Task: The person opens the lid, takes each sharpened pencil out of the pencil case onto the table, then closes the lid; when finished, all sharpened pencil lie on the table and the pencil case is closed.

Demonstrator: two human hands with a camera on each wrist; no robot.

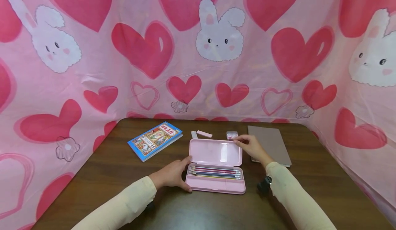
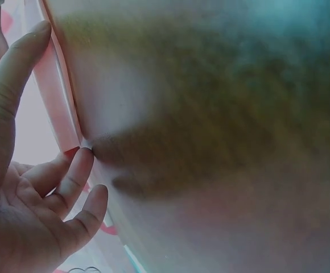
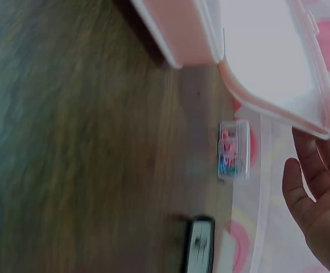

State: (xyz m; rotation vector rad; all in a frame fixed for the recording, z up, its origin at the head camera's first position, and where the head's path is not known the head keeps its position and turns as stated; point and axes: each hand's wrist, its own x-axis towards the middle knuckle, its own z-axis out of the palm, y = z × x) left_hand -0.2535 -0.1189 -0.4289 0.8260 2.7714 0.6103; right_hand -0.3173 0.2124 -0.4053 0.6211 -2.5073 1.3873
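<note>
A pink pencil case lies with its lid raised on the hinge. Several pencils sit side by side in its back compartment; the front compartments hold nothing visible. My left hand grips the left end of the case, thumb at the front corner and fingers towards the hinge. In the left wrist view, the thumb and fingertips of that hand meet the pink edge. At the lid's upper right corner, my right hand pinches the rim. The right wrist view shows its fingers behind the lid.
A blue-bordered book lies to the left, and a grey-brown notebook to the right. Behind the lid are a small clear box, a pink strip and a grey piece. A heart-patterned cloth surrounds the table.
</note>
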